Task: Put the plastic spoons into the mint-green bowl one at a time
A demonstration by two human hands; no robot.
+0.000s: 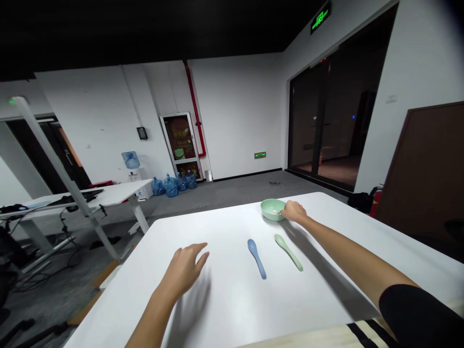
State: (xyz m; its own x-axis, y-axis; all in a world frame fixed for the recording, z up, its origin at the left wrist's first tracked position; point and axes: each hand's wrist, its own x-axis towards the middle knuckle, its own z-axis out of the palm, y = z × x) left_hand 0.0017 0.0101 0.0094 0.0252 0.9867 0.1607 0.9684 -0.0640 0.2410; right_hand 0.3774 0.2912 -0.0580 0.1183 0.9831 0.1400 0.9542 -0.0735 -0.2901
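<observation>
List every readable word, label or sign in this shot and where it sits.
Nothing legible enough to quote.
Green lit sign above the glass door: characters show, too blurred to read.
Green sign low on the back wall: too small to read.
Red poster in the wall cabinet: too blurred to read.

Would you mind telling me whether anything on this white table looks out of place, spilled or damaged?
Nothing stands out. The pale green bowl sits upright with the right hand at its rim, the blue spoon and green spoon lie whole on the table, and no spill shows.
</observation>
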